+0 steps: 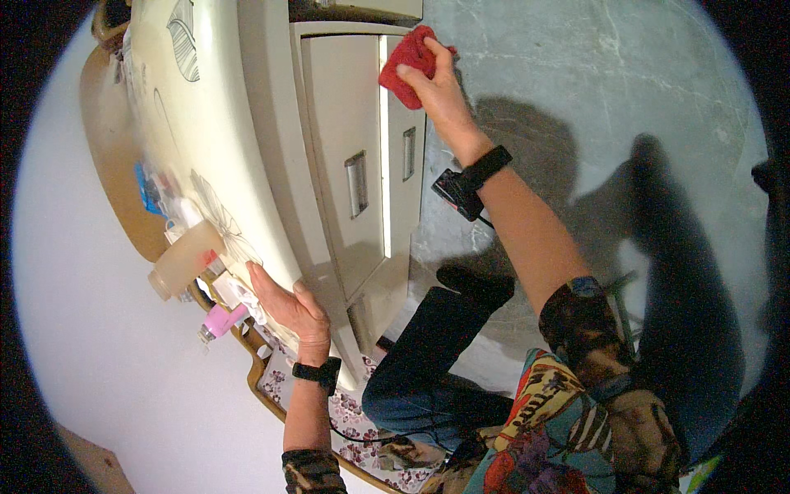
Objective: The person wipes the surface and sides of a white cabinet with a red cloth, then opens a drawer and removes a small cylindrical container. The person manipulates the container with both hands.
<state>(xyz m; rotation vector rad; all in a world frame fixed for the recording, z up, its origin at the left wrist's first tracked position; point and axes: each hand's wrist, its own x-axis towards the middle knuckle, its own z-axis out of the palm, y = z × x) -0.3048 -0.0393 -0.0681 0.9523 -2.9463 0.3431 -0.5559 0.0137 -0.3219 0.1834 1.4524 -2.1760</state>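
A folded red cloth is pinched in my right hand, held at the corner of a cream cabinet. I cannot tell whether the cloth touches the cabinet front. My left hand rests, palm down, on the cabinet's pale top, which has a printed leaf pattern. Close to its fingers stand a translucent bottle and a pink bottle. Two recessed handles show on the cabinet doors, one of them this metal handle.
A blue item and other small things crowd the cabinet top along the wall. Below me is a seat with a flowered cover and a wooden frame. My bent leg is beside the cabinet, over the grey marbled floor.
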